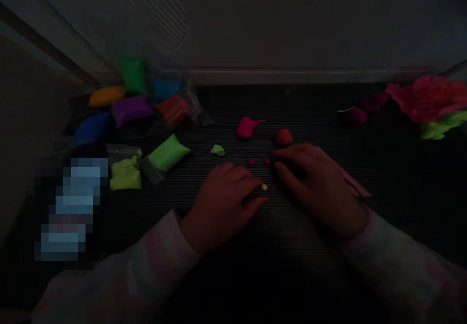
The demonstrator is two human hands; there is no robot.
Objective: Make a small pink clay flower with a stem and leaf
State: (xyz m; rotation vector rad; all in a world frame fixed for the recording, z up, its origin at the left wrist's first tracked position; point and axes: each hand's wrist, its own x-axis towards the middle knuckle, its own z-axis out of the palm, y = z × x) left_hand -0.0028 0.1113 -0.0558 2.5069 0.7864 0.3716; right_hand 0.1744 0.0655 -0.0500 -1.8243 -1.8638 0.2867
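Note:
My left hand rests on the dark table with thumb and index finger apart. A tiny yellow clay ball lies at its index fingertip; whether they touch I cannot tell. My right hand is open too, its fingers slightly curled and no object visible between them. Two small pink clay balls, a left one and a right one, sit beyond the hands. An orange-red clay lump is just past my right fingers. Partly hidden behind that hand is a flat pink strip-like piece.
A pink clay lump and a pale green bit lie farther back. Several bagged clays, including a light green pack and a yellow-green bag, spread leftward. A blurred-out rectangle is at left, pink flower-like pieces at right.

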